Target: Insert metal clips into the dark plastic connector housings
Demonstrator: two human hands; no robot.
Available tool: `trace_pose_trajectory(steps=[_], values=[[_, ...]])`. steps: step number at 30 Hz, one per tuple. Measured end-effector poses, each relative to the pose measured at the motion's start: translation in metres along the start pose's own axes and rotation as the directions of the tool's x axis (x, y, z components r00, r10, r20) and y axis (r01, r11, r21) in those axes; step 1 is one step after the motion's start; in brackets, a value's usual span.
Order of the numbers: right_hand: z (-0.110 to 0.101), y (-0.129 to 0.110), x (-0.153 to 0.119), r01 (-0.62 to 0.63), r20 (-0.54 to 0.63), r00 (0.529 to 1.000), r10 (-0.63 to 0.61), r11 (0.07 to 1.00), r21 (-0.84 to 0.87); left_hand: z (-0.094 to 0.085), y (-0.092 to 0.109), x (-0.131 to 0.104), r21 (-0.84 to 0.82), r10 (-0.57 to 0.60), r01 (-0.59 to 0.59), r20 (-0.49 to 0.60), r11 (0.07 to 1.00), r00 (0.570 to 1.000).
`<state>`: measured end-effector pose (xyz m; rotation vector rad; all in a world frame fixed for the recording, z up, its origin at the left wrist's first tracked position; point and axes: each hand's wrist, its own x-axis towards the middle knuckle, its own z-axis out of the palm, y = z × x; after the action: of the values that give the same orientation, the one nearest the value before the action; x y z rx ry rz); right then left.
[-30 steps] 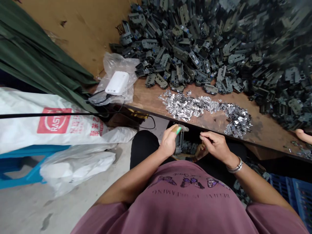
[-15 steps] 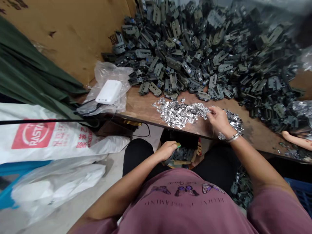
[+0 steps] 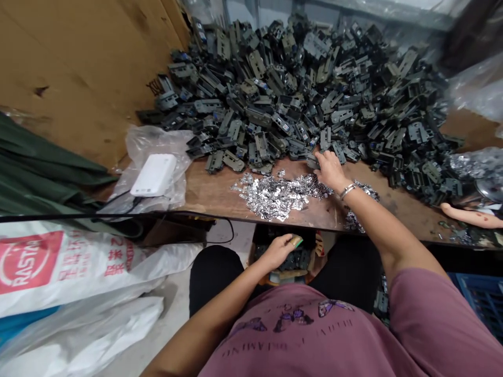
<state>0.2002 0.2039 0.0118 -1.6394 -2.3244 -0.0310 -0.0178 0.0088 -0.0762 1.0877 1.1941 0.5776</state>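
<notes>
My left hand is closed on a small tan-and-green piece, whose kind I cannot make out. It hovers above an open box between my knees that holds grey plastic parts. My right hand, with a bracelet at the wrist, reaches to the front edge of a big heap of grey-green plastic housings. Its fingers close around one grey plastic housing there. Just left of and below that hand, small shiny metal clips lie in a loose pile on the wooden table.
A white device with a black cable rests on clear plastic at the left. More metal clips lie beneath my right forearm. A doll-like arm lies at the right, and a blue crate is below. Printed white sacks are at lower left.
My right hand has moved from the metal clips up to the front of the housing heap. My left hand has shifted slightly, still holding the tan-and-green piece. The camera view has tilted.
</notes>
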Motion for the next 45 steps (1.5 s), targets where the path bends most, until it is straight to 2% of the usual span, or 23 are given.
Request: trace_pose_trajectory(steps=[2,4,5,6,8,10,11,12,14,15,17,19,21,23,27,33,36,40,42,45], values=[[-0.009,-0.015,-0.029,0.108,-0.123,0.988,-0.095,0.989,0.1,0.003,0.011,-0.005,-0.285,-0.04,0.08,0.144,0.955,0.989],[-0.019,-0.04,-0.068,0.249,-0.226,0.955,-0.195,0.937,0.245,0.006,0.025,-0.01,-0.559,-0.022,0.197,0.303,0.805,0.953],[-0.024,-0.054,-0.089,0.33,-0.261,0.931,-0.257,0.896,0.297,0.007,0.031,-0.012,-0.635,0.007,0.242,0.363,0.733,0.932],[-0.03,-0.066,-0.109,0.409,-0.285,0.902,-0.323,0.849,0.334,0.009,0.037,-0.014,-0.689,0.034,0.266,0.389,0.674,0.921],[-0.041,-0.083,-0.142,0.545,-0.294,0.837,-0.461,0.742,0.39,0.01,0.044,-0.018,-0.76,0.054,0.258,0.359,0.597,0.932],[-0.05,-0.085,-0.161,0.596,-0.255,0.801,-0.542,0.675,0.435,0.009,0.045,-0.022,-0.777,0.043,0.23,0.313,0.586,0.949],[-0.053,-0.079,-0.166,0.577,-0.228,0.812,-0.538,0.68,0.452,0.008,0.044,-0.024,-0.768,0.042,0.223,0.308,0.601,0.95],[-0.054,-0.071,-0.166,0.529,-0.194,0.843,-0.501,0.711,0.463,0.006,0.043,-0.026,-0.753,0.045,0.218,0.311,0.621,0.949],[-0.052,-0.05,-0.161,0.364,-0.088,0.926,-0.366,0.812,0.455,0.004,0.044,-0.029,-0.731,0.056,0.182,0.289,0.658,0.956],[-0.048,-0.04,-0.155,0.269,-0.016,0.957,-0.29,0.864,0.425,0.003,0.045,-0.03,-0.729,0.056,0.149,0.249,0.668,0.967],[-0.038,-0.025,-0.144,0.103,0.101,0.985,-0.137,0.952,0.288,0.003,0.05,-0.033,-0.727,0.048,0.067,0.137,0.684,0.989],[-0.026,-0.019,-0.134,0.013,0.172,0.985,-0.034,0.993,0.121,0.005,0.055,-0.037,-0.717,0.049,-0.017,0.025,0.697,0.998],[-0.018,-0.018,-0.13,0.006,0.215,0.977,-0.009,1.0,0.016,0.006,0.06,-0.043,-0.703,0.053,-0.063,-0.036,0.709,0.998],[-0.013,-0.021,-0.129,0.006,0.238,0.971,-0.006,1.0,0.0,0.007,0.062,-0.049,-0.692,0.046,-0.071,-0.055,0.719,0.997],[-0.012,-0.025,-0.135,-0.12,0.272,0.956,0.112,0.993,0.013,0.006,0.063,-0.058,-0.673,0.04,-0.113,-0.122,0.731,0.992],[-0.018,-0.022,-0.147,-0.129,0.316,0.931,0.184,0.974,-0.185,0.004,0.059,-0.06,-0.56,0.085,-0.199,-0.222,0.804,0.971],[-0.016,-0.021,-0.148,-0.163,0.305,0.932,0.195,0.978,-0.127,0.004,0.061,-0.06,-0.486,0.095,-0.195,-0.224,0.852,0.97],[-0.01,-0.028,-0.144,-0.233,0.305,0.935,0.181,0.962,0.143,0.006,0.065,-0.057,-0.421,0.077,-0.153,-0.191,0.894,0.979],[-0.01,-0.032,-0.145,-0.243,0.322,0.928,0.187,0.96,0.141,0.007,0.066,-0.055,-0.407,0.08,-0.154,-0.193,0.901,0.978],[-0.015,-0.03,-0.15,-0.257,0.339,0.91,0.239,0.966,0.008,0.008,0.065,-0.053,-0.395,0.095,-0.174,-0.211,0.902,0.973]])
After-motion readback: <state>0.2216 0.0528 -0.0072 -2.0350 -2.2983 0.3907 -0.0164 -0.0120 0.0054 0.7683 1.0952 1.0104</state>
